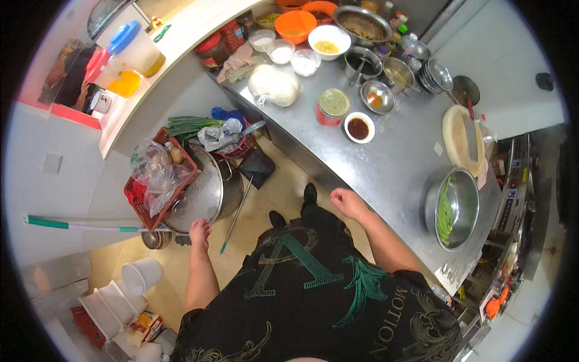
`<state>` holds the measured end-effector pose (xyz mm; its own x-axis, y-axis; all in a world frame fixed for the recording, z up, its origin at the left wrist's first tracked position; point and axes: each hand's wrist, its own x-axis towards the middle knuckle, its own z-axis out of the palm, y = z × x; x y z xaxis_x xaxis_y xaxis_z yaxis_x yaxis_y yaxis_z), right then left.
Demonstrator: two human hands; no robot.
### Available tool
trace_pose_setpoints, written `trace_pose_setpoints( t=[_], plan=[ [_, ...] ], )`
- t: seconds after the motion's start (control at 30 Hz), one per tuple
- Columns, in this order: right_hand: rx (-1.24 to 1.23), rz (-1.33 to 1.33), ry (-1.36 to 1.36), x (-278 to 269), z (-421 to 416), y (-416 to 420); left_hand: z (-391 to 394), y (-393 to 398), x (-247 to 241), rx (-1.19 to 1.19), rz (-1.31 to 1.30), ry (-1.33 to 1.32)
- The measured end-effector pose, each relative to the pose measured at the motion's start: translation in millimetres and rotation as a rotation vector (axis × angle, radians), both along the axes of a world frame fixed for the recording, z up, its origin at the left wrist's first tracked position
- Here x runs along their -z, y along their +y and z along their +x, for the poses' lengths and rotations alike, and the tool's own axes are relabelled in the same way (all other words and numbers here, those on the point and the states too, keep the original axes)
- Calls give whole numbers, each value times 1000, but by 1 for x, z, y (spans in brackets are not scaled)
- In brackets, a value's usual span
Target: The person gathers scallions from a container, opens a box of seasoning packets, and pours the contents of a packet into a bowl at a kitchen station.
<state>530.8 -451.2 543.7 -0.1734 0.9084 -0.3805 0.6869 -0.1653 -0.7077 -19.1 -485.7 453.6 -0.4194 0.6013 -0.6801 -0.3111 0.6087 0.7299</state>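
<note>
My left hand (200, 233) hangs in the air beside the large lidded metal pot (199, 199), its fingers loosely curled with no object visible in them. At the edge of the stainless steel table (384, 172) is my right hand (347, 202), fingers bent inward; whether it holds something small cannot be told. A steel bowl (466, 203) with green vegetable strips (445, 217) stands on the table to the right. Farther back are a white bowl of dark sauce (358, 128), a tin can (333, 107) and a tied bag of something white (273, 85).
A red plastic basket (193, 174) rests on the pot. A long-handled dustpan (258, 167) stands on the floor between pot and table. A cleaver (471, 140) lies on a round cutting board (452, 135). White buckets (142, 275) are at lower left. Behind an opening is another person (74, 74).
</note>
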Motion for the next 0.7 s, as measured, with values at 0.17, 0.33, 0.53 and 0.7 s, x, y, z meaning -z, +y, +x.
trace_pose_setpoints(
  t=[0.17, 0.33, 0.53, 0.7],
  plan=[
    [20, -17, 17, -23, 1, 53, 21, -36, 77, 313, -182, -249],
    [166, -14, 146, -1, 27, 71, -43, -76, 159, 1585, 38, 814],
    [299, -82, 47, -7, 69, 67, -29, 22, 120, 1149, -251, 331],
    [612, -9, -8, -20, 88, 32, 54, 168, 65, 1159, -261, 277]
  ],
)
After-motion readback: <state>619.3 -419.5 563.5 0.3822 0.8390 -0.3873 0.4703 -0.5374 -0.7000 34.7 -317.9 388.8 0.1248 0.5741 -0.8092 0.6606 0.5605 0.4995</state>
